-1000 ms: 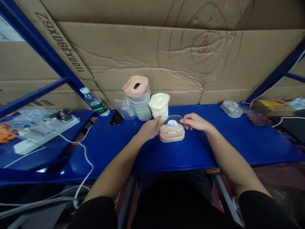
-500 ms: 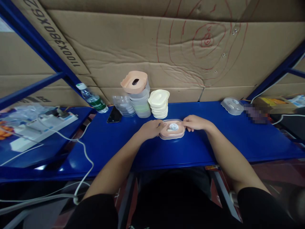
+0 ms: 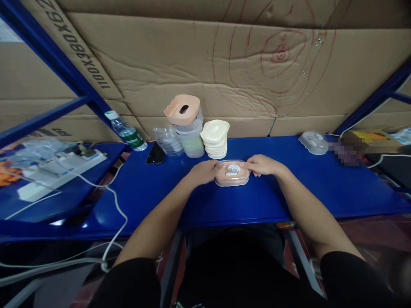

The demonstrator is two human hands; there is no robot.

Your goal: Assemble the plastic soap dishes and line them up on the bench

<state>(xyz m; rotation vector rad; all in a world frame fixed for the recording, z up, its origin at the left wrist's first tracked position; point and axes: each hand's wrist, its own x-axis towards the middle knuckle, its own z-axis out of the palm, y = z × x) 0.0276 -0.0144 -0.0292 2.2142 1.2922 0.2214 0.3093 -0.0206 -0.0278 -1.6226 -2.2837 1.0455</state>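
A pink plastic box (image 3: 233,180) with a clear cover lies on the blue tabletop in front of me. A round printed sticker (image 3: 233,169) is on its top, with a small pale oblong mark just below. My left hand (image 3: 204,172) grips the box's left end, fingers closed at the rim. At the right end, my right hand (image 3: 262,165) holds the box with curled fingers, one fingertip reaching over the top to the sticker's edge. Behind the box stand a stack of cream lids (image 3: 215,139) and a stack of translucent containers (image 3: 190,139) topped by a pink piece (image 3: 183,110).
Clear plastic covers (image 3: 168,142) and a black phone (image 3: 155,154) sit left of the stacks, near a water bottle (image 3: 131,136). A power strip (image 3: 61,175) with white cables is farther left. Another clear cover (image 3: 314,142) lies at the right. Cardboard (image 3: 160,55) backs the table.
My right fingertip has slid left across the box's top to the sticker. My left hand keeps its hold. The whole view has shifted slightly.
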